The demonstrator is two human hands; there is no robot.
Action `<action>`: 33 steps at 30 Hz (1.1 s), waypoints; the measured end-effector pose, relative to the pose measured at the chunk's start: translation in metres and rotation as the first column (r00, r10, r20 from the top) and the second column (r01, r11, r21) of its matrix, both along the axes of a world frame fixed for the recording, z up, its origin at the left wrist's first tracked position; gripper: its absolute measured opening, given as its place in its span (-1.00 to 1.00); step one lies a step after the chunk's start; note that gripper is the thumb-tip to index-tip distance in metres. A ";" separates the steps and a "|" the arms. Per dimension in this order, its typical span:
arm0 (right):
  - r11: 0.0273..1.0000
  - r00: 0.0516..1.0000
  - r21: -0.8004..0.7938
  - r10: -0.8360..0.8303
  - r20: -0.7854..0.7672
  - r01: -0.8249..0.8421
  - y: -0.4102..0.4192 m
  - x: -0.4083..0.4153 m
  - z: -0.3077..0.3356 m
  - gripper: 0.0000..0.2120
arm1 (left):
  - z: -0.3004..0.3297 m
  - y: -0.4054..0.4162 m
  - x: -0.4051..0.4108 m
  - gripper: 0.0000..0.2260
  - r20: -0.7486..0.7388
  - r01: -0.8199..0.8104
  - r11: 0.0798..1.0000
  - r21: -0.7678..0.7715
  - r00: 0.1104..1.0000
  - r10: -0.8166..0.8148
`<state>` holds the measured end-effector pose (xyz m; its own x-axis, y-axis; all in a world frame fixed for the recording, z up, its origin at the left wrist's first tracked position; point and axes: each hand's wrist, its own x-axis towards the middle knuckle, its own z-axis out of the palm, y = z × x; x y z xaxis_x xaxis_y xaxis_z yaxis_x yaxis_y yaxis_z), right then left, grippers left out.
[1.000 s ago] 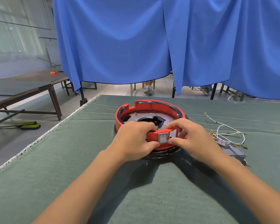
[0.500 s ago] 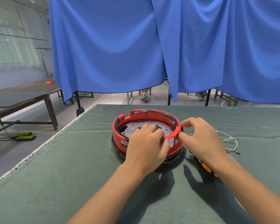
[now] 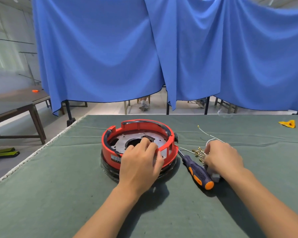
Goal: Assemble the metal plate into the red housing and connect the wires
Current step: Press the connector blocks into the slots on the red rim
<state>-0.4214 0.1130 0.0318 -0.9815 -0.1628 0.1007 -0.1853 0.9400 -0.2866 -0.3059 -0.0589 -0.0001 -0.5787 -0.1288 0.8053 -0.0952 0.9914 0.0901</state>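
Observation:
A round red housing (image 3: pixel 138 129) stands on the green table cloth, with a grey metal plate (image 3: pixel 126 140) lying inside it. My left hand (image 3: pixel 141 162) grips the housing's near rim, fingers curled over the edge onto the plate. To the right lie white wires (image 3: pixel 207 134) with brass terminals (image 3: pixel 198 151). My right hand (image 3: pixel 222 157) rests on those wires with fingers curled down over them and over a small grey part (image 3: pixel 215 176) beneath. Whether the fingers pinch a wire is hidden.
A screwdriver with a purple and orange handle (image 3: pixel 198 172) lies between the housing and my right hand. A yellow scrap (image 3: pixel 287 124) sits at the far right. The table's left edge (image 3: pixel 33 152) runs diagonally. Blue curtains hang behind, and a dark table (image 3: pixel 15 102) stands left.
My right hand left the housing's rim and moved right onto the wires. My left hand stays on the near rim. The screwdriver is now uncovered.

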 end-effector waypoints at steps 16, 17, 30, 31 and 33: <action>0.198 0.589 -0.868 0.664 0.461 0.456 -0.025 0.028 0.012 -0.71 | 0.000 -0.001 -0.001 -0.75 0.023 -0.007 0.999 0.045 1.000 0.006; 0.182 0.552 -0.851 0.691 0.467 0.493 -0.026 0.028 0.013 -0.71 | 0.000 -0.001 -0.001 -0.75 0.022 -0.007 0.999 0.045 1.000 0.006; 0.229 0.784 -0.945 0.529 0.323 0.235 -0.033 0.041 0.022 -0.83 | 0.000 -0.007 0.001 -0.74 -0.036 0.076 0.994 0.074 0.997 -0.074; 0.252 0.784 -0.944 0.532 0.319 0.214 -0.033 0.042 0.021 -0.80 | -0.001 -0.009 0.001 -0.75 -0.047 0.091 0.992 0.091 0.995 -0.087; 0.300 0.786 -0.942 0.541 0.300 0.153 -0.034 0.043 0.019 -0.78 | -0.002 -0.014 0.002 -0.76 -0.081 0.137 0.981 0.134 0.989 -0.127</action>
